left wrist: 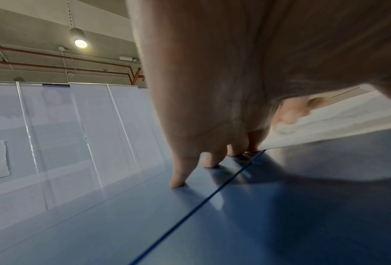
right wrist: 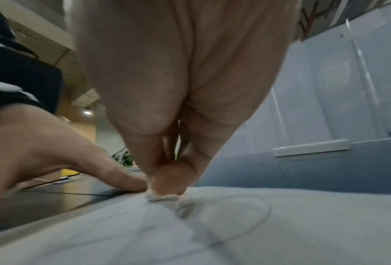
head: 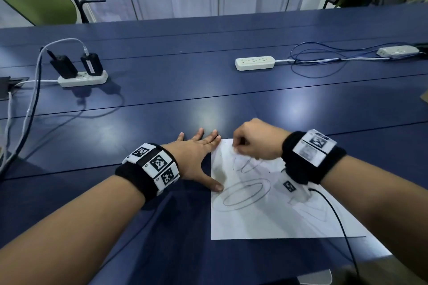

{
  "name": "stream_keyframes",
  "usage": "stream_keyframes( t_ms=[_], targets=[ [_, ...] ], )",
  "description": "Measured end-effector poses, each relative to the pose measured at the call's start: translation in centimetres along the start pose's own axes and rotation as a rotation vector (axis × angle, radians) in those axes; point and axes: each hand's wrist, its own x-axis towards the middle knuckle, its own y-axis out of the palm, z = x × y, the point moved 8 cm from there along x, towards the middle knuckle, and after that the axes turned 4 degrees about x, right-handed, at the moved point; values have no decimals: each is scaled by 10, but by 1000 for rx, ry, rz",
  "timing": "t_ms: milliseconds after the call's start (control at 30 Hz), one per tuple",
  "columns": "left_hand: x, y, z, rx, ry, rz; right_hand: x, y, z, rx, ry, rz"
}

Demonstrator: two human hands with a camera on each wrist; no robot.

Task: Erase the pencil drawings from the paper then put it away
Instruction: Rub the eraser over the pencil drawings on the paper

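White paper (head: 266, 213) lies flat on the blue tabletop (head: 185, 109), at about 5 o'clock in the head view, its near edge just short of the tabletop's edge. Pencil drawings (head: 243, 194) visible: a doubled oval at the sheet's left, a looped scribble above it toward 12 o'clock; faint straight lines at the sheet's right, shape hard to make out, partly covered by the right forearm and wrist band. Left hand (head: 196, 155) spread flat, grip released: thumb tip pressing the paper's left edge, index finger reaching the far left corner, other fingers on bare tabletop. Right hand (head: 252, 141) at the sheet's far edge, about 12 o'clock of the scribble, grip clenched on a small white eraser (right wrist: 161, 196); from the head view the eraser is nearly hidden under the fingers, and the right wrist view shows only its lower edge against the paper, blurred. Left wrist view: palm fills most of the frame, fingertips on tabletop, paper edge beyond, right hand a smear. Far tabletop: power strip (head: 82, 80) with two black adapters at 10 o'clock, second strip (head: 254, 62) at 1 o'clock with looped blue cable. Green chair cut off at top left corner.
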Motion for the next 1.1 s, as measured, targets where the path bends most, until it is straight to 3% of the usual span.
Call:
stream_keyframes(
  t_ms=[133,333,533,733,867,933,1100],
  targets=[
    [0,0,0,4,-4,1,9,-13,-10,-86,55,-96],
    [-1,1,0,7,-3,8,-14,13,10,87,-28,128],
    [1,2,1,10,-4,5,11,-17,-15,-54,77,-133],
    [1,2,1,10,-4,16,-15,17,9,142,-32,106],
    [-1,0,-1,12,0,5,3,-10,-11,-52,48,-114],
    [-2,-1,-2,15,-6,5,5,-14,-16,-25,71,-135],
    [-2,-1,-1,22,-14,13,-21,15,5,139,-22,83]
  ],
)
